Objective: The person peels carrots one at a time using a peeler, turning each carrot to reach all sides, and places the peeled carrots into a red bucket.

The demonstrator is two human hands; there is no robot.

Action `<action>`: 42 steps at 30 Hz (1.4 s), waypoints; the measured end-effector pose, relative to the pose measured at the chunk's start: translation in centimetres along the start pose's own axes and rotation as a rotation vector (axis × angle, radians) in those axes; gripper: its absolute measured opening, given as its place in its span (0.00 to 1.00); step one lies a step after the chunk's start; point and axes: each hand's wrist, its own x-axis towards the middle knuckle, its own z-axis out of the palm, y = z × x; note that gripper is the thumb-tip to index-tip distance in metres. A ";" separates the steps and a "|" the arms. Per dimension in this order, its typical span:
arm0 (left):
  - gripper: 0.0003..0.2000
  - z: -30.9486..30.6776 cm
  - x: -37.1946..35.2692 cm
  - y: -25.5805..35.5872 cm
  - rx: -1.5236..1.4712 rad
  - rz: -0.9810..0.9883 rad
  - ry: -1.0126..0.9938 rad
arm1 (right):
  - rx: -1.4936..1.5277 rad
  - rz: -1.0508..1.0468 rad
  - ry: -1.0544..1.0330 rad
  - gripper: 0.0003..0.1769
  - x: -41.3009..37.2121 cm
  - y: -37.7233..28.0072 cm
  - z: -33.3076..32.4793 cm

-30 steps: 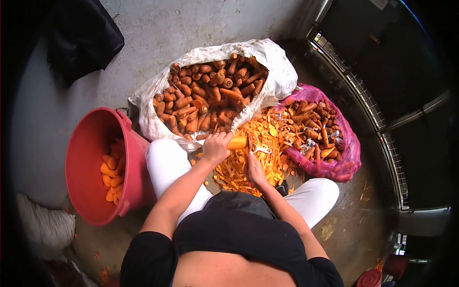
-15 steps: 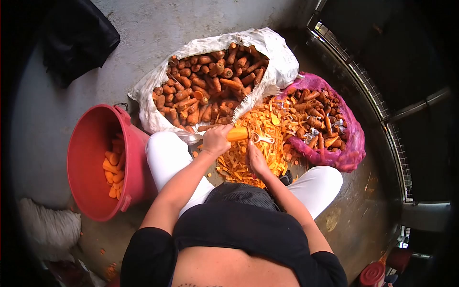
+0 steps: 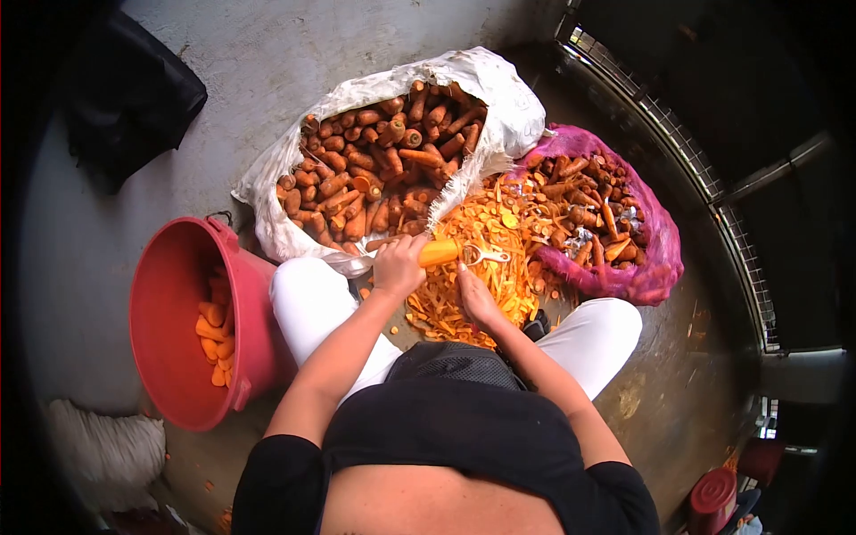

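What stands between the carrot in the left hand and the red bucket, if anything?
The person's white-clad left knee lies between the carrot in the left hand and the red bucket; nothing visible covers the bucket's mouth.

- Carrot [image 3: 439,253]: bright orange
- Peeler [image 3: 490,256]: pale
- Peelings [image 3: 437,308]: orange and yellow
- Sack [image 3: 514,100]: off-white
- Bag [image 3: 662,241]: purplish pink
- Bucket [image 3: 257,316]: pinkish red
- Trousers [image 3: 309,300]: plain white
- Top [image 3: 437,419]: plain black
- Wall [image 3: 267,45]: blotchy grey
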 end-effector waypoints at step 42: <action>0.14 -3.0 1.1 -1.7 -2.328 -0.279 -1.053 | -0.359 0.008 0.195 0.32 4.3 6.4 -4.7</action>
